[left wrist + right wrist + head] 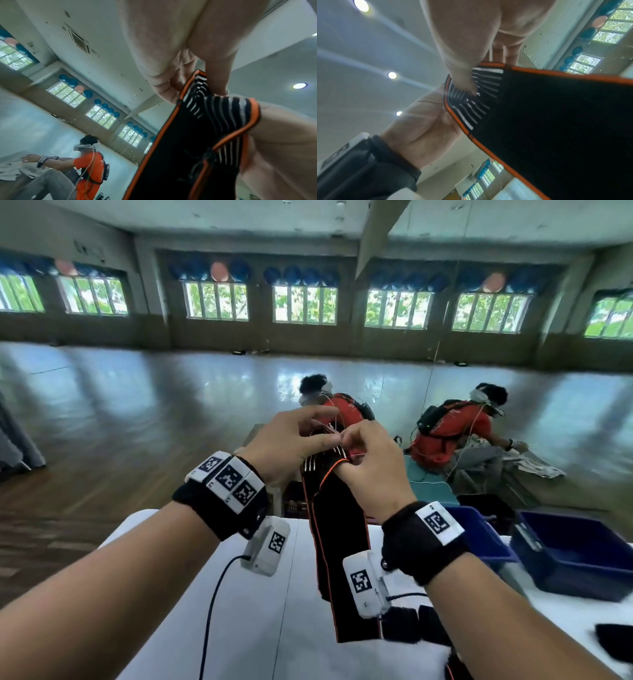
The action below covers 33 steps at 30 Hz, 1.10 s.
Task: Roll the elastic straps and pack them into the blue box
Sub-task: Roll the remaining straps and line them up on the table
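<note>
Head view: both hands are raised above the tabletop (212, 604), pinching the top end of one black elastic strap (337, 546) edged in orange. The left hand (291, 443) grips that end between thumb and fingertips; the right hand (371, 470) pinches it just beside, one finger tucked under the orange edge. The rest of the strap hangs straight down, its lower end reaching the tabletop, where other dark straps (411, 625) lie near the right wrist. The blue box (579, 556) sits at the right — open, apart from the hands; its inside is hard to read.

The step looks like starting the roll at the striped end. To do it well, I would fold that end over tightly and squarely, keep both orange edges lined up so the coil does not cone, and hold light tension on the hanging length — elastic springs loose if a pinch slackens.
</note>
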Motion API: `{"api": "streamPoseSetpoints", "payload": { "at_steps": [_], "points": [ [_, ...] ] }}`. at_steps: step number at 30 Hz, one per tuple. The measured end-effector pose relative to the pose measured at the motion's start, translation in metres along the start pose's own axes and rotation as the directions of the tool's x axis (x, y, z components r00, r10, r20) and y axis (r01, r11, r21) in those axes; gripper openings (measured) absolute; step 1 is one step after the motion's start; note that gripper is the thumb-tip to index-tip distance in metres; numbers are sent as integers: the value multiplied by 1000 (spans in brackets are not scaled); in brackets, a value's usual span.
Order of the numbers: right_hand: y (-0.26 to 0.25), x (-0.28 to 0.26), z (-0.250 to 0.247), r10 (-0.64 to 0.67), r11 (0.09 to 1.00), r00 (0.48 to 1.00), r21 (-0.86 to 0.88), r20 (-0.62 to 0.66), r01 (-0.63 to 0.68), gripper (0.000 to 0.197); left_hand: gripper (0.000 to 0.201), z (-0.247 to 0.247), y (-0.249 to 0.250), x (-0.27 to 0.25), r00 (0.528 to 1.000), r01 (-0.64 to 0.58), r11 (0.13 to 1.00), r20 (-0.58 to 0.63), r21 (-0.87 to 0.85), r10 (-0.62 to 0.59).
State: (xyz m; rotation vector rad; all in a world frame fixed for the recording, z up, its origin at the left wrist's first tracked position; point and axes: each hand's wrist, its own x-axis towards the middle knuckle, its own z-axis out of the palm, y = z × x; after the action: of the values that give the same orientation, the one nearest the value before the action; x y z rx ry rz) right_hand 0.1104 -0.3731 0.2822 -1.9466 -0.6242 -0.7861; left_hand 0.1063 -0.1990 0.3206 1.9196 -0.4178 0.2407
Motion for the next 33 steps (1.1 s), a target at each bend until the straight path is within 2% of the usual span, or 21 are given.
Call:
{"api": "streamPoseSetpoints", "payload": {
  "at_steps": [3,6,7,9,11,13,16,20,22,25,28,30,31,32,33],
  "points": [
    [-5,9,-22,93,995,995,23,-41,-92,35,42,17,24,-7,998,-64,997,5,-34,64],
    [-10,15,-41,83,992,996,-90,-46,-86,18,60,26,37,-16,990,-142,989,-3,-37,142],
    [-11,17,-45,60,989,997,-131,-46,-66,12,65,27,39,-18,985,-175,985,0,9,175],
    [-14,18,-53,33,980,998,-194,-53,-42,15,74,29,43,-20,977,-211,964,17,160,211],
    [-15,20,-60,23,970,998,-241,-62,-37,20,77,30,45,-19,983,-181,958,41,222,177],
    [-17,22,-66,31,960,998,-277,-57,-46,20,66,33,44,-15,986,-164,968,49,190,157],
    [-20,24,-71,76,947,997,-314,4,-71,13,49,40,42,-12,977,-209,952,9,224,212],
    [-27,32,-71,27,912,994,-409,110,20,24,40,49,41,-7,969,-205,918,-65,341,240],
    [-26,36,-76,21,932,980,-358,197,52,27,37,50,41,-2,975,-156,947,-113,280,194],
    [-21,37,-90,52,972,933,-233,357,36,27,31,48,37,5,972,-108,970,-183,220,149],
    [-19,36,-97,6,978,950,-198,312,59,14,23,49,31,4,979,-118,978,-144,171,143],
    [-20,37,-96,-28,976,960,-201,278,87,10,27,46,27,3,983,-132,986,-118,100,143],
    [-22,38,-93,-45,975,962,-196,270,101,10,33,43,24,4,989,-126,992,-78,1,125],
    [-23,38,-88,-64,975,964,-189,259,116,10,41,40,20,3,995,-96,983,11,-156,99],
    [-25,38,-84,-81,974,966,-185,247,129,10,49,35,14,1,984,-25,933,155,-358,86]
  ]
}}
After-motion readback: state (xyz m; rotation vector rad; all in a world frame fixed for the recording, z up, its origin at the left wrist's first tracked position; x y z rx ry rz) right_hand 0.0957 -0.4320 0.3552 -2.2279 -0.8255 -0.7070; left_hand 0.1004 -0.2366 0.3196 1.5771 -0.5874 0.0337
